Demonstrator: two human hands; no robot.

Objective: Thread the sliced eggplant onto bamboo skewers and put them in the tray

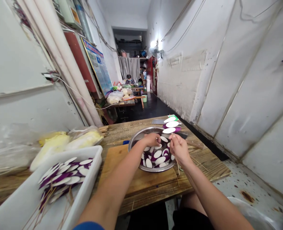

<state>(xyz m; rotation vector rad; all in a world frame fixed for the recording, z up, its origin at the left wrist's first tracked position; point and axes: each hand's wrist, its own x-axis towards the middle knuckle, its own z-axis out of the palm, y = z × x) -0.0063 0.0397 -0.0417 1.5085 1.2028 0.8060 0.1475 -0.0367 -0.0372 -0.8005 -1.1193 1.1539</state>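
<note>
My right hand (179, 147) is closed around a bamboo skewer (177, 163) that carries several white, purple-skinned eggplant slices (172, 124) above the fist. A metal bowl (132, 139) holds many loose oval eggplant slices (157, 154). Over its far side, my left hand (153, 140) has its fingers curled together, close to one slice (164, 139); whether it grips anything is hidden. To the left, finished-looking skewers of eggplant (67, 174) lie heaped in a white plastic tub (97, 156), sticks towards me.
Under the bowl lies a wooden cutting board (114, 163) on a worn wooden table (117, 127). A cleaver blade (157, 121) and a wooden handle (195, 144) lie beyond and right. Loose skewers (200, 163) rest at right. Plastic bags (84, 138) stand behind the tub. A person (129, 80) sits far back.
</note>
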